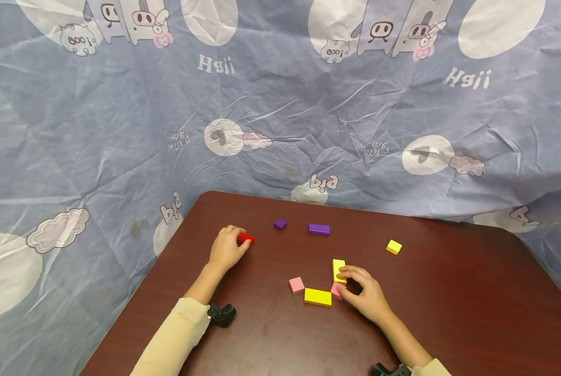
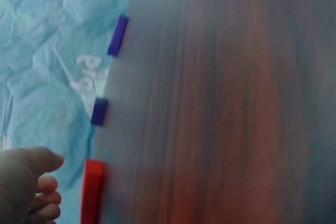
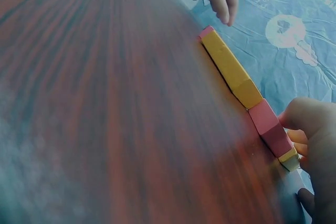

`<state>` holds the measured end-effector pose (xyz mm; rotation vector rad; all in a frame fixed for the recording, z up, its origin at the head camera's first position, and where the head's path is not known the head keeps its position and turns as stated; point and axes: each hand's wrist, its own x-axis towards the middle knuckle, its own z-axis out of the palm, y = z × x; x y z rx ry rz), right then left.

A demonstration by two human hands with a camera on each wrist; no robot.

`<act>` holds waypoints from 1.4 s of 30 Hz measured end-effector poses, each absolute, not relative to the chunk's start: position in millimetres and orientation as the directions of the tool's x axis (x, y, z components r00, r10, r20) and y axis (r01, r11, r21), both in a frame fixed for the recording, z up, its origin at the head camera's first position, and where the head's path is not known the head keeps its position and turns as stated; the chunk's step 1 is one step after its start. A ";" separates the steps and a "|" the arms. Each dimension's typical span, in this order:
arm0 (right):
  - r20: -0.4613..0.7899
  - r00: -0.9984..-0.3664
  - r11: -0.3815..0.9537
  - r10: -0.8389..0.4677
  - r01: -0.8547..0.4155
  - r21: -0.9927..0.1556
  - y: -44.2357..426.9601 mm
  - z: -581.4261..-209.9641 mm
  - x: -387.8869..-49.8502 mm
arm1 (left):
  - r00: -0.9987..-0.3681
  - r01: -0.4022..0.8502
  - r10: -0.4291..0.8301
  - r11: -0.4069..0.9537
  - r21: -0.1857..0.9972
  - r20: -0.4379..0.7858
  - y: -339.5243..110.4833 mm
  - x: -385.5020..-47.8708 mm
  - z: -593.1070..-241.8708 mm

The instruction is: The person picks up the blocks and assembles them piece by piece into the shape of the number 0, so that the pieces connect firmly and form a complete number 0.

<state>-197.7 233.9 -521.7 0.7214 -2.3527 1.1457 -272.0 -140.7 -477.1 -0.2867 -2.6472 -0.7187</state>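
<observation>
A red block point(image 1: 246, 238) lies at my left hand point(image 1: 226, 249), between thumb and forefinger as seen from above. In the left wrist view a gap shows between the fingertips and the red block point(image 2: 92, 191). My right hand point(image 1: 367, 295) has its thumb at a pink block point(image 1: 335, 290) and its fingertips at an upright-lying yellow block point(image 1: 338, 269). The right wrist view shows the thumb against the pink block point(image 3: 270, 127); its far side is hidden. A second yellow block point(image 1: 317, 297) touches that pink block, and another pink block point(image 1: 296, 285) sits at its left end.
Farther back on the brown table point(image 1: 271, 339) lie a small purple block point(image 1: 280, 224) and a longer purple one point(image 1: 319, 230). A small yellow block point(image 1: 394, 247) stands to the right. Patterned cloth point(image 1: 280, 104) hangs behind the table and along its left side.
</observation>
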 end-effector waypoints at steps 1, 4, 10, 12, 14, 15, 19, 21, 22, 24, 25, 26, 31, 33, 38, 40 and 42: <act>0.573 -0.775 0.526 -0.266 -0.615 -0.588 233.8 -521.7 -197.9 | -0.918 0.260 0.074 0.854 0.451 0.390 -143.2 -273.7 -477.9; 0.573 -0.775 0.530 -0.267 -0.614 -0.585 233.5 -521.1 -198.4 | -0.947 0.176 0.020 0.866 0.468 0.319 -148.4 -277.7 -480.6; 0.565 -0.781 0.532 -0.267 -0.608 -0.589 233.0 -520.2 -198.6 | -0.973 0.108 -0.010 0.863 0.493 0.232 -151.6 -284.2 -488.9; 0.564 -0.782 0.529 -0.267 -0.608 -0.592 232.9 -520.1 -198.7 | -0.974 0.110 -0.009 0.855 0.507 0.227 -151.9 -286.1 -490.8; 0.564 -0.782 0.530 -0.266 -0.607 -0.592 232.8 -520.1 -199.0 | -0.974 0.117 -0.004 0.846 0.520 0.226 -152.1 -287.5 -491.8; 0.566 -0.780 0.529 -0.267 -0.609 -0.591 232.9 -520.2 -199.2 | -0.975 0.119 -0.002 0.843 0.525 0.224 -152.0 -287.8 -491.8; 0.567 -0.780 0.529 -0.266 -0.610 -0.590 233.2 -520.4 -199.4 | -0.976 0.127 0.008 0.832 0.540 0.218 -151.7 -289.1 -491.5; 0.567 -0.779 0.528 -0.267 -0.611 -0.591 233.3 -520.5 -199.3 | -0.976 0.129 0.010 0.830 0.543 0.216 -151.5 -289.6 -491.4; 0.568 -0.779 0.527 -0.267 -0.611 -0.591 233.4 -520.5 -199.2 | -0.977 0.128 0.011 0.829 0.545 0.214 -151.4 -289.9 -491.5; 0.568 -0.778 0.525 -0.267 -0.612 -0.592 233.5 -520.6 -199.0 | -0.978 0.125 0.008 0.825 0.552 0.209 -151.2 -290.3 -491.7; 0.569 -0.778 0.525 -0.266 -0.612 -0.592 233.6 -520.6 -198.9 | -0.979 0.120 0.003 0.818 0.562 0.204 -150.9 -290.2 -491.9; 0.569 -0.779 0.524 -0.264 -0.611 -0.593 233.7 -520.6 -198.7 | -0.979 0.119 0.002 0.816 0.566 0.203 -150.6 -290.2 -492.2; 0.568 -0.779 0.528 -0.265 -0.610 -0.591 233.8 -520.6 -197.8 | -0.978 0.146 0.028 0.796 0.588 0.205 -145.9 -288.2 -492.0; 0.567 -0.779 0.528 -0.266 -0.610 -0.591 233.8 -520.8 -197.6 | -0.976 0.174 0.058 0.790 0.587 0.212 -142.5 -287.2 -491.6; 0.568 -0.779 0.527 -0.266 -0.611 -0.591 233.8 -521.6 -197.8 | -0.964 0.243 0.125 0.776 0.583 0.236 -132.0 -284.5 -490.8; 0.568 -0.779 0.527 -0.266 -0.611 -0.591 233.8 -522.0 -197.9 | -0.959 0.265 0.149 0.770 0.580 0.241 -127.3 -283.2 -490.5; 0.568 -0.779 0.528 -0.266 -0.611 -0.591 233.9 -522.5 -197.9 | -0.954 0.287 0.176 0.766 0.575 0.241 -122.1 -282.1 -490.0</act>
